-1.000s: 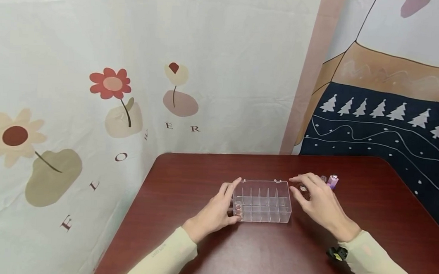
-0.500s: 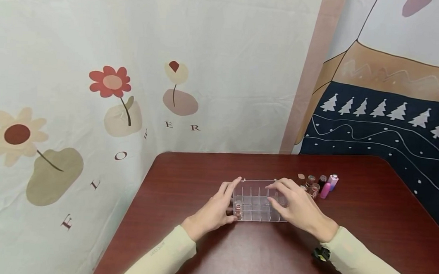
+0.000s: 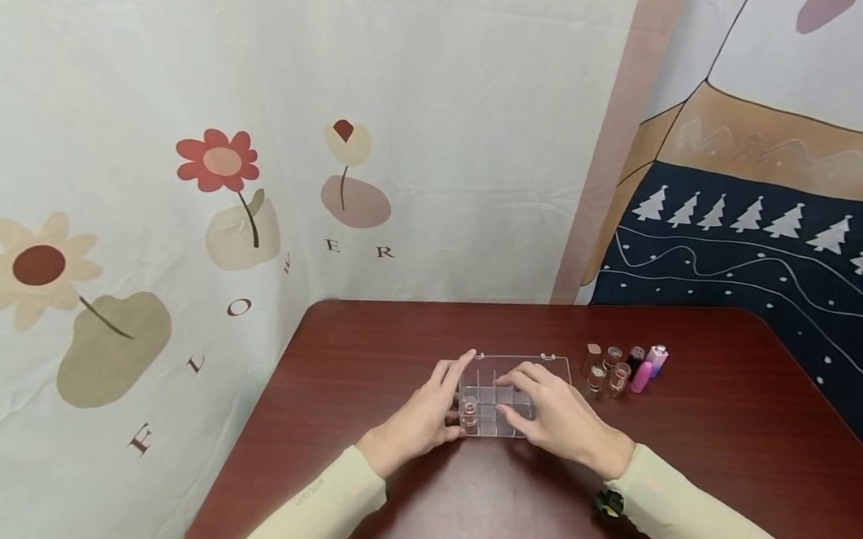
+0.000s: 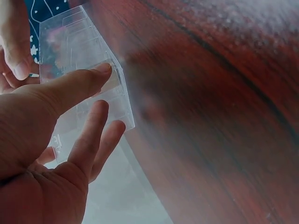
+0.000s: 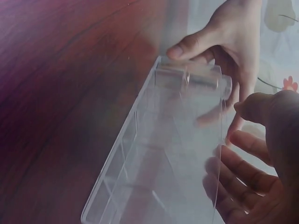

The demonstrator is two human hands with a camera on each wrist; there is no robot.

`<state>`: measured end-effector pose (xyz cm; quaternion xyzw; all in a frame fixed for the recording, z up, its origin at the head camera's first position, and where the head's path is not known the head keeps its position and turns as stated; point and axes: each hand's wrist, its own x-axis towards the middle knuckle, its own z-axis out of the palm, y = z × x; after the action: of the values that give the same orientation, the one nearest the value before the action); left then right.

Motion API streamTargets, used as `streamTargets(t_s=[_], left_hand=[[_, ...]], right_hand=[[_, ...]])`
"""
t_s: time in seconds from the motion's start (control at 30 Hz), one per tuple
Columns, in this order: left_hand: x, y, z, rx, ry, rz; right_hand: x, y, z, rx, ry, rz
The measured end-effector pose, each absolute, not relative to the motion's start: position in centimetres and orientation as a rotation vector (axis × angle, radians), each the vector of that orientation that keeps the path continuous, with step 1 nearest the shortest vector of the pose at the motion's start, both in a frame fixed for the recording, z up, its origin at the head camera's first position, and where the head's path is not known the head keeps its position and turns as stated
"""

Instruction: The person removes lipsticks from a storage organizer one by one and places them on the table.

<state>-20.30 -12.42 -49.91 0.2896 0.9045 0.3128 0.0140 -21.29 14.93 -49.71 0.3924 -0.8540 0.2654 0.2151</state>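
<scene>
A clear plastic box (image 3: 485,426) with divided compartments sits on the table. My left hand (image 3: 412,419) grips its left end, thumb at the front and fingers at the side and back. Upright in the front left compartment is a small lipstick-like tube (image 3: 469,418) with a clear top, seen sideways as a tube (image 5: 201,81) in the right wrist view. Over the right part of the box is my right hand (image 3: 563,419), thumb and fingers apart with nothing between them. In the right wrist view the right hand (image 5: 250,179) is close to the tube's top but apart from it.
Right of the box stand several small tubes: a clear-topped one (image 3: 597,379), another clear one (image 3: 619,379), a brown-topped one (image 3: 592,354), a pink one (image 3: 641,377) and a lilac one (image 3: 657,359). Patterned curtains (image 3: 467,141) hang behind the table (image 3: 399,329).
My right hand has moved left from beside the standing tubes to over the box, bringing those tubes into sight. My left hand has stayed on the box's left end.
</scene>
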Motion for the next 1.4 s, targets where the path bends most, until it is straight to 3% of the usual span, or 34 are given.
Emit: streamTargets(t_s=[1.4], left_hand=[[-20.3, -12.4, -50.2, 0.925, 2.899, 0.873]], right_hand=[[-21.7, 10.6, -50.5, 1.17, -2.509, 0.893]])
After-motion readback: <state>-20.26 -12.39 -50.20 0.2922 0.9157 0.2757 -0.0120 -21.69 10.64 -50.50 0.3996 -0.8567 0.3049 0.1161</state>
